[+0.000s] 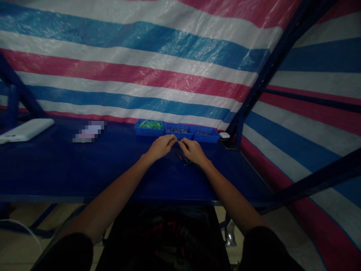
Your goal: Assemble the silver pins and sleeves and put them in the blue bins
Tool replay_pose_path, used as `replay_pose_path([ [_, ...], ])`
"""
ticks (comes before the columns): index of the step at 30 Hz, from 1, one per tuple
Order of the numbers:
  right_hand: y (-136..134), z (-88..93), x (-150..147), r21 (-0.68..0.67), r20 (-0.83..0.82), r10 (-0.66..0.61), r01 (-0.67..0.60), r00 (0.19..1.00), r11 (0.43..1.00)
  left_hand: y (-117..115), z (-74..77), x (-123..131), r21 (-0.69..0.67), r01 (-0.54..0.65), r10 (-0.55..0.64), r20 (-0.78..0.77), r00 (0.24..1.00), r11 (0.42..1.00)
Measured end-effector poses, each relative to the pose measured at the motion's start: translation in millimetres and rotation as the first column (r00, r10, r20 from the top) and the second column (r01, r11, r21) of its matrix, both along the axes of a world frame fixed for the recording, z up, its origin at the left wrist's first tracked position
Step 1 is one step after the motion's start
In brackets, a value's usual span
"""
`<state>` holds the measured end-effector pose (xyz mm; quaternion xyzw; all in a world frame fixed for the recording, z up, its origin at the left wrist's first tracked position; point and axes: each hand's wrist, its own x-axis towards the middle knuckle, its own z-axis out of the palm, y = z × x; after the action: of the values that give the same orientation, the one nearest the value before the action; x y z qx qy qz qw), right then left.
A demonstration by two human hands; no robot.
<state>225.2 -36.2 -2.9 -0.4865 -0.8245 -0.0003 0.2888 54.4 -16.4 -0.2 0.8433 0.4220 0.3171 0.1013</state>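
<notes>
My left hand (161,146) and my right hand (192,150) meet above the blue table (70,165), fingertips pinched together on a thin small metal piece (178,141) held between them. Both hands are closed in a pinch. A few thin metal pieces (183,159) lie on the table just below and between my hands. Right behind my hands stand three blue trays: one with green parts (149,127), a middle one with small dark parts (178,131), and a right one (205,134).
A white flat device (26,130) lies at the table's far left. A blurred pale object (88,131) sits left of the trays, and a small white item (225,135) right of them. Striped tarpaulin (141,67) backs the table; a blue frame post (254,94) rises at right.
</notes>
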Motion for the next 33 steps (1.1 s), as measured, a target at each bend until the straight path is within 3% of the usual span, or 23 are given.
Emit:
replay_pose_path([
  [8,-2.0,1.4,0.0,0.065,-0.010,-0.017,0.018,1.000,0.998,3.7,1.3,-4.6,-0.057,-0.002,0.001,-0.024,1.000,0.998],
  [13,-1.5,9.5,11.4,0.205,0.032,-0.054,0.047,0.998,0.978,16.3,-0.2,-24.9,-0.154,0.038,-0.069,-0.200,0.977,0.987],
  [17,16.2,14.5,37.7,0.299,-0.171,-0.332,0.370,0.928,0.879,22.3,-10.4,-33.5,-0.218,-0.070,-0.010,-0.345,0.939,0.973],
  [20,33.3,6.9,59.8,0.141,-0.239,-0.597,0.636,0.765,0.759,22.9,-17.3,-29.2,-0.243,-0.100,0.008,-0.356,0.934,0.965],
  [22,38.7,-1.2,68.5,0.034,-0.207,-0.679,0.699,0.704,0.714,23.3,-18.9,-26.5,-0.234,-0.140,0.050,-0.353,0.934,0.962],
  [24,37.2,-7.1,68.4,-0.002,-0.179,-0.678,0.689,0.713,0.725,23.8,-18.9,-25.7,-0.216,-0.172,0.086,-0.355,0.931,0.961],
  [26,30.4,-8.4,59.0,0.008,-0.154,-0.604,0.612,0.782,0.791,23.8,-18.5,-25.3,-0.195,-0.188,0.107,-0.362,0.926,0.963],
  [30,13.9,-2.8,24.6,0.040,0.020,-0.310,0.309,0.951,0.950,20.5,-18.4,-17.6,-0.187,-0.219,0.152,-0.318,0.936,0.958],
  [33,6.6,-2.0,4.7,0.065,0.191,-0.118,0.107,0.974,0.992,16.4,-17.2,-7.9,-0.164,-0.243,0.202,-0.234,0.951,0.956],
])
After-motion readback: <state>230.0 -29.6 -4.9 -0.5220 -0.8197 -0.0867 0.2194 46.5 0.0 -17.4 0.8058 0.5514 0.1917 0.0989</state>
